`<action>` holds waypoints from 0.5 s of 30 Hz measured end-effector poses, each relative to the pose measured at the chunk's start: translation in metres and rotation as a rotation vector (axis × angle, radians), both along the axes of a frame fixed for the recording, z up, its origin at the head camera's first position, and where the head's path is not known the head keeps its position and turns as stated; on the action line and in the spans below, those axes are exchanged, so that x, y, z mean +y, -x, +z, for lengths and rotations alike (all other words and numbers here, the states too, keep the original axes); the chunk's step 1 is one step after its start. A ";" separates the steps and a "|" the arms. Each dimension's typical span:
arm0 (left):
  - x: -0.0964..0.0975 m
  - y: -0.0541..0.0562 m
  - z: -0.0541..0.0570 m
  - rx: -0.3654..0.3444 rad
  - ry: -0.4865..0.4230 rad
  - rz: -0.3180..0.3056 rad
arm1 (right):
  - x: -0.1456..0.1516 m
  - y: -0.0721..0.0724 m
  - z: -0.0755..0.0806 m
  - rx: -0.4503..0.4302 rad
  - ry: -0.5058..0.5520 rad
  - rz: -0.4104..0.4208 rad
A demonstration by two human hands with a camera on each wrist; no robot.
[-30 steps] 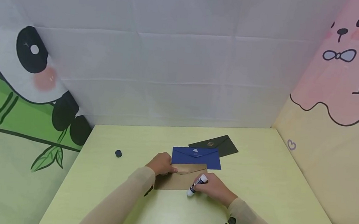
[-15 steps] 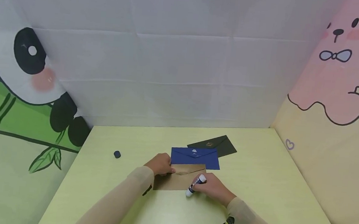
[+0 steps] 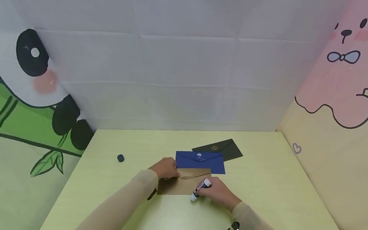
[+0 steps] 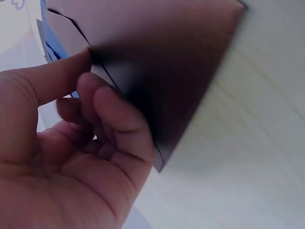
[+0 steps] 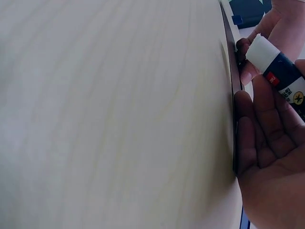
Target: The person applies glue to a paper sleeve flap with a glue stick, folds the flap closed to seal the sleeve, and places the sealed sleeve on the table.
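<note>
A brown paper envelope lies flap side up on the table. My left hand is at its upper left part; in the left wrist view the thumb meets the flap edge while the other fingers curl beside it. My right hand grips a glue stick with a white end and dark blue label, slanted over the envelope's lower right edge. The right wrist view shows the glue stick between thumb and fingers, with the lower fingers along the envelope's edge.
Behind the brown envelope lies a blue envelope, partly over a black envelope. A small dark blue cap sits at the left of the pale table. A white cloth wall stands along the back edge.
</note>
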State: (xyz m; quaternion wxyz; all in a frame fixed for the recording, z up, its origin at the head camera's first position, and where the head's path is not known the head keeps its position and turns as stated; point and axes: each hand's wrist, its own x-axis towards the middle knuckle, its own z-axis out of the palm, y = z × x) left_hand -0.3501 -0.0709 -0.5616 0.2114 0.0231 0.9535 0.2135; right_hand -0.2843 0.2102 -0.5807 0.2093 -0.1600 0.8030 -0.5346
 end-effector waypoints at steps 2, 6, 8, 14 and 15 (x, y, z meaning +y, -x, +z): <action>0.003 -0.001 0.001 0.000 0.000 0.006 | 0.000 0.000 0.000 -0.005 0.007 -0.003; 0.018 -0.012 0.019 0.022 0.020 0.041 | 0.000 0.000 0.000 -0.012 0.005 -0.009; 0.024 -0.016 0.020 0.057 0.042 0.043 | 0.000 -0.001 0.000 -0.015 0.000 -0.010; 0.041 -0.023 0.018 0.156 0.095 0.057 | 0.000 0.000 0.000 -0.012 0.010 -0.007; 0.044 -0.023 0.018 0.167 0.100 0.058 | 0.000 0.000 0.000 -0.009 0.013 -0.006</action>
